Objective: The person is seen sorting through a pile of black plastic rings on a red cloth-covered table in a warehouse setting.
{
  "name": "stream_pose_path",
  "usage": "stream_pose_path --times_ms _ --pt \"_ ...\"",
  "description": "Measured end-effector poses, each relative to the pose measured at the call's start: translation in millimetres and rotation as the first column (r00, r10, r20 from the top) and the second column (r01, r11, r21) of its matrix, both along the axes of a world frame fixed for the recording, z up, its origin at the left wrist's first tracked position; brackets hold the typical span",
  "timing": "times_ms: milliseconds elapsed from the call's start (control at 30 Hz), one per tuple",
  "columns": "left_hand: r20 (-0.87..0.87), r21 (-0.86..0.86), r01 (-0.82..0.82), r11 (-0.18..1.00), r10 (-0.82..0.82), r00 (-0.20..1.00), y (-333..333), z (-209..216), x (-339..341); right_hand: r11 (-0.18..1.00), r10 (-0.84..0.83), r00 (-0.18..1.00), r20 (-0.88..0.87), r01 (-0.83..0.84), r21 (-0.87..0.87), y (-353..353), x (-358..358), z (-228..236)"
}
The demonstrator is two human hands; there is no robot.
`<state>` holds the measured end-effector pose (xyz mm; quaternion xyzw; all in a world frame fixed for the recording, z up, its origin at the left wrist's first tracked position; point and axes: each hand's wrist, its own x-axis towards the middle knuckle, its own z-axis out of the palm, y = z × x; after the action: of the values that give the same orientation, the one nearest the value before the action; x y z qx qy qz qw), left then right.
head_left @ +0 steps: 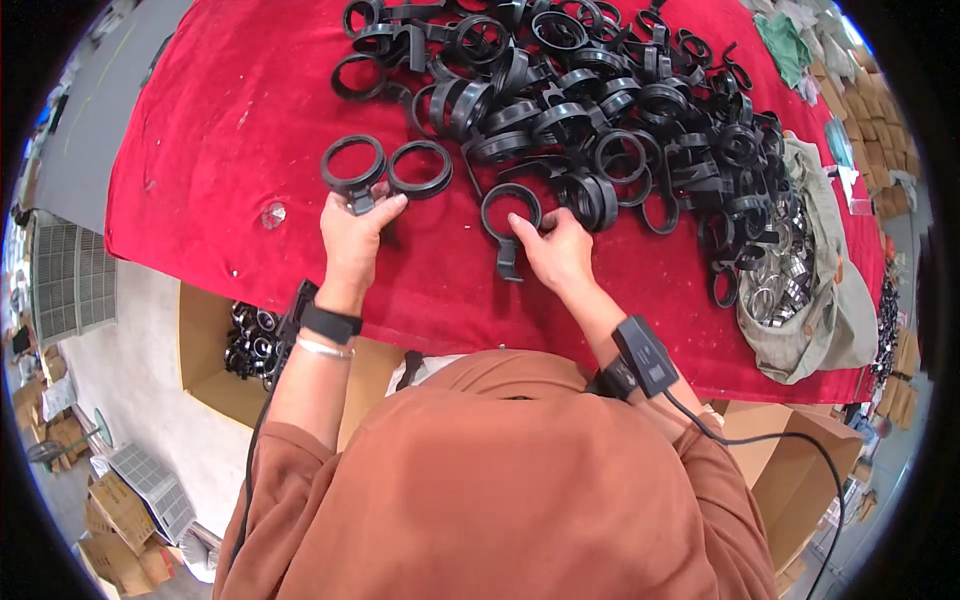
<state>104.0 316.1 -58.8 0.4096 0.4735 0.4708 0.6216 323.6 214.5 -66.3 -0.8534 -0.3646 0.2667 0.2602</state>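
My left hand (352, 236) is closed on the short tab of a black ring bracket (350, 184), its ring tilted up past my fingers. Just right of it, by my thumb tip, is a second black ring bracket (425, 191); whether that hand also holds it I cannot tell. With thumb and fingers, my right hand (560, 252) grips the ring of another black bracket (508, 262), whose bent tab points toward me. Beyond both hands spreads a big heap of similar black ring brackets (600, 92), a few of them touching or close to my right fingers.
Red cloth (230, 140) covers the table. On its right side a grey-green cloth bag (838, 315) holds shiny metal rings (783, 272). Below the front edge stand cardboard boxes, the left one (203, 345) containing black rings. A cable (790, 436) trails from my right wrist device.
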Motion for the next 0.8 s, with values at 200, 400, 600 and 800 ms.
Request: stream_pose_path --times_ms 200,400,600,800 --pt "0.003 -0.163 0.086 0.983 -0.087 0.996 20.3 -10.3 -12.7 0.998 -0.056 0.347 -0.936 0.036 -0.046 5.6 16.1 -8.8" --pt "-0.808 0.536 0.009 0.844 0.51 0.294 -1.6 -6.7 2.2 0.997 0.058 -0.195 -0.979 0.062 0.046 -8.3 6.2 2.9" --pt "-0.675 0.563 0.424 0.709 0.099 0.731 -68.1 47.0 43.1 0.981 0.175 -0.294 -0.94 0.137 0.139 -8.8 15.2 -2.6" --pt "-0.586 0.159 0.541 0.826 -0.362 0.725 -105.6 40.6 72.8 0.972 0.153 -0.093 -0.984 0.193 0.133 -6.9 1.3 -1.6"
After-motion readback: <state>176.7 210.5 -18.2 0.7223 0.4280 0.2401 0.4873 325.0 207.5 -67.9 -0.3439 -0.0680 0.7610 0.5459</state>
